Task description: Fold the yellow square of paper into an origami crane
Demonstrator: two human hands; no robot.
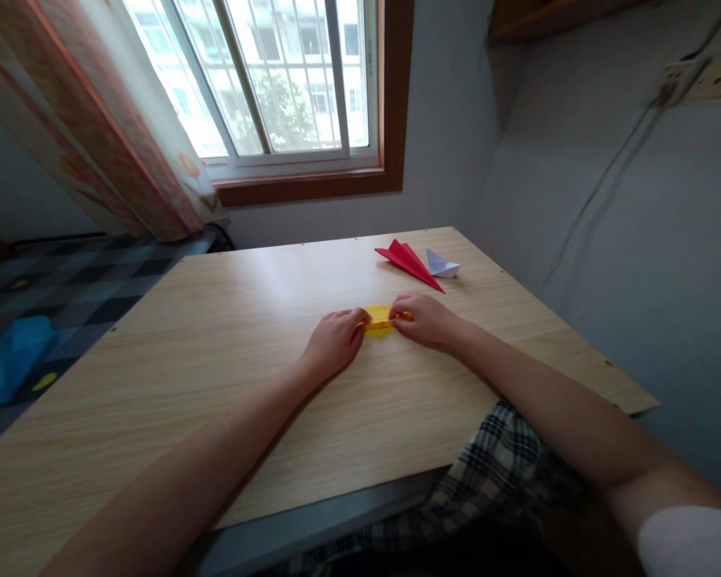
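Observation:
A small piece of folded yellow paper (379, 319) lies on the table between my hands, with a raised strip running across its middle. My left hand (338, 336) pinches the paper's left end between thumb and fingers. At the right end, my right hand (424, 319) has its fingers closed on the same paper, and a bit of yellow shows past the fingertips. Both hands rest low, close to the tabletop. The paper's ends are partly hidden under the fingers.
A red paper plane (409, 263) and a white paper boat (443, 264) sit beyond my hands on the wooden table (228, 353). Blue folded paper (12, 357) lies on a checked cloth at the left. A wall with a hanging cord (598, 192) bounds the right side.

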